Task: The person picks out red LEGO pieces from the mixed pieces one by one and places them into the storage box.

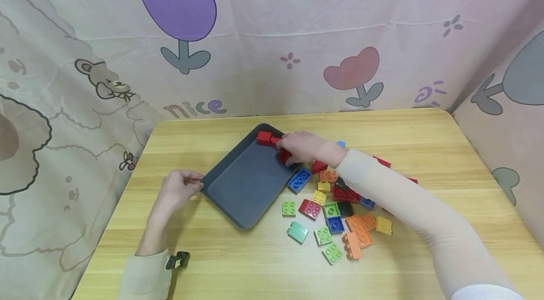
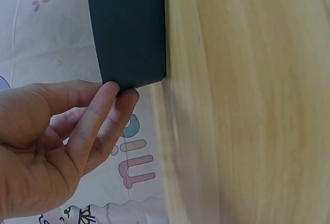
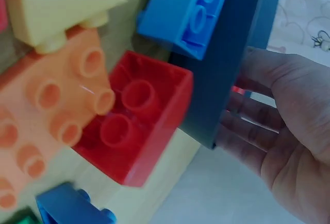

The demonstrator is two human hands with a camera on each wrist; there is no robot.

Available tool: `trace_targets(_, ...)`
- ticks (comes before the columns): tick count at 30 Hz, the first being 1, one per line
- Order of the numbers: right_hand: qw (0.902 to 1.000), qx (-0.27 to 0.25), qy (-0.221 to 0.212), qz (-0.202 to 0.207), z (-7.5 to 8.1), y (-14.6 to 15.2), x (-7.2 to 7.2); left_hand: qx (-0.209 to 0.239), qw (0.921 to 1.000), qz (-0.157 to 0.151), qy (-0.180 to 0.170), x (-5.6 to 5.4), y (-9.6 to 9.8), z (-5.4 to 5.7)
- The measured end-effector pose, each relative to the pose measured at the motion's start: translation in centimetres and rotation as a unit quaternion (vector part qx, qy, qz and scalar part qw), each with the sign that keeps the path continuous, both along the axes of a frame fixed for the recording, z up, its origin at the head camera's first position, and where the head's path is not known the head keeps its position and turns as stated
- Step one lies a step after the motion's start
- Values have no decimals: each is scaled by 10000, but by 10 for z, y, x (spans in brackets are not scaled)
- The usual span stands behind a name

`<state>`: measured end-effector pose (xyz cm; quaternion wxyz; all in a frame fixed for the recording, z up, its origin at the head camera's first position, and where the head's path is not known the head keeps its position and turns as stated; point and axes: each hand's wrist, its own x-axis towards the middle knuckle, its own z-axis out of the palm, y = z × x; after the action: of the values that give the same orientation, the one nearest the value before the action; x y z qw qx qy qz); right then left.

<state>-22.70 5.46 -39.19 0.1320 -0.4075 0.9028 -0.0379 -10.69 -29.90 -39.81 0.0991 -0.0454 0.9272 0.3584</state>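
Observation:
My left hand (image 1: 177, 189) pinches the left corner of a dark grey tray (image 1: 248, 182) between thumb and fingers. The left wrist view shows the fingertips of that left hand (image 2: 72, 131) at the tray's rim (image 2: 129, 38). Over the tray's far right side, my right hand (image 1: 303, 146) reaches down with its fingers around a red toy brick (image 1: 284, 155). Another red brick (image 1: 264, 138) lies in the tray's far corner, beside a smaller red piece (image 1: 275, 142). From the right wrist, the tray wall (image 3: 206, 100) hides the fingertips of the right hand (image 3: 294, 115).
Loose building bricks lie on the wooden table (image 1: 238, 262) right of the tray: a blue brick (image 1: 300, 180) close to its edge, an orange one (image 1: 359, 231), a light green one (image 1: 289, 209) and several more. The right forearm passes over some. A printed curtain (image 1: 263, 73) hangs behind.

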Motion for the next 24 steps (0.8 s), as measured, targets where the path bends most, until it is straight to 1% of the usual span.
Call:
trace_targets(3,10000,-20,-48,-74,6,2,-1,20,10000,37,-52,1,1,0)
trace_targets(9,9998,-131,131,-22,16,9,0,4,9999,14,-116,1,1,2)
trace_targets(17,9994,-281,178,-81,27,24,1,26,9999,5,-115,1,0,1)
trace_targets(21,9993,-253,198,-209,31,31,3,17,9999,13,-105,1,1,1)
trace_targets(24,9991,-239,134,-316,34,37,5,-2,9999,21,-105,2,1,1)
